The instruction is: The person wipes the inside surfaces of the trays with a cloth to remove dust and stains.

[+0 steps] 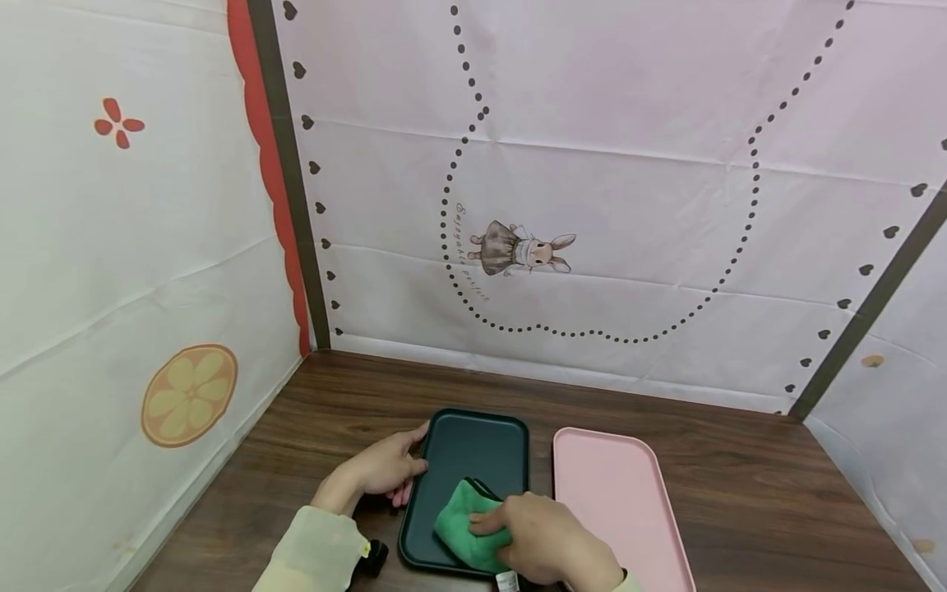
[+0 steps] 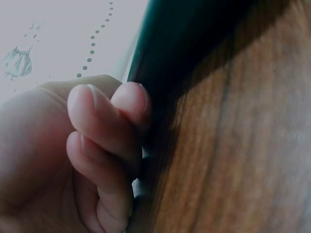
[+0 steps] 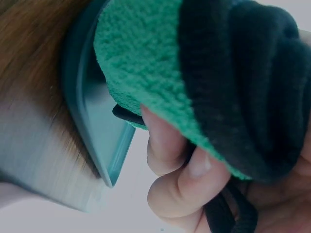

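A dark green rectangular tray (image 1: 484,440) lies on the wooden table. My left hand (image 1: 381,467) grips its left rim, thumb on top. In the left wrist view, the curled fingers (image 2: 104,116) of that hand sit at the tray's edge (image 2: 160,36), just over the wood. My right hand (image 1: 543,534) holds a folded green cloth (image 1: 466,526) against the near part of the tray. The right wrist view shows the cloth's fluffy green face (image 3: 141,53), its black trim (image 3: 209,87) and the fingers curled round it.
A pink tray (image 1: 614,485) lies to the right of the green one, partly behind my right forearm. A small black object (image 1: 375,557) is beside my left sleeve. Printed white sheets (image 1: 592,205) wall in the table (image 1: 769,485) at the back and sides.
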### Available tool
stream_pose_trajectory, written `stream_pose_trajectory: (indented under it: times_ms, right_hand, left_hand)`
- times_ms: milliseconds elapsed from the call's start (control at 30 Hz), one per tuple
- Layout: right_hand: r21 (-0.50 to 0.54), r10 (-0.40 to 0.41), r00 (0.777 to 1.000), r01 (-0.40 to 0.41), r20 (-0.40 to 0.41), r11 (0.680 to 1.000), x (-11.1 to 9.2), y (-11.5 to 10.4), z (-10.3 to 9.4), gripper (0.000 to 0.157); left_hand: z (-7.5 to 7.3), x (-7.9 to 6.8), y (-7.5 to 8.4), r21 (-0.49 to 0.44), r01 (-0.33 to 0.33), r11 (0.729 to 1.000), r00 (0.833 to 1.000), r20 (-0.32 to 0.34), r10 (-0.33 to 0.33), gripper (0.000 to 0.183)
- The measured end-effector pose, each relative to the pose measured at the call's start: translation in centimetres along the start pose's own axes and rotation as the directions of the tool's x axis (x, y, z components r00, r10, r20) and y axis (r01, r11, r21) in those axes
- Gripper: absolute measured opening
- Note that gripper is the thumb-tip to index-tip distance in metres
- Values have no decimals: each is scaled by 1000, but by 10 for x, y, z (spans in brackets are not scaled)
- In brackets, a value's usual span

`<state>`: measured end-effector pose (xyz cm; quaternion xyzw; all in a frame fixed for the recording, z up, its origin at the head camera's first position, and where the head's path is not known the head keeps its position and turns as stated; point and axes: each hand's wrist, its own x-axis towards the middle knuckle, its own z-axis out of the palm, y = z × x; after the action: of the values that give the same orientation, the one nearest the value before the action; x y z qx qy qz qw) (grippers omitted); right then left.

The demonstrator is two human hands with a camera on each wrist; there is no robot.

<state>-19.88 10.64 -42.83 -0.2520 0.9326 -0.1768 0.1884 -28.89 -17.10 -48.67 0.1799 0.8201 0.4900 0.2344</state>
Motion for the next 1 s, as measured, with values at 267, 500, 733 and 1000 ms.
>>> stream_pose_trajectory:
  times_ms: [267, 500, 733, 1000]
  right_hand:
    - [12, -12, 1000, 11, 9, 1000, -6, 7, -4, 54]
    - [27, -24, 1000, 24, -5, 999, -9, 11, -3, 52]
    - [45, -19, 1000, 19, -5, 999, -11, 15, -2, 51]
    - [77, -14, 1000, 15, -5, 997, -10, 17, -2, 50]
  left_hand:
    - [0, 1, 0, 17, -3, 1000, 1000, -8, 3, 72]
    - [1, 0, 0, 9, 0, 1000, 1000, -8, 0, 72]
    - [1, 0, 0, 7, 2, 1000, 1000, -9, -2, 72]
    - [1, 0, 1, 14, 9, 1000, 1000, -15, -9, 72]
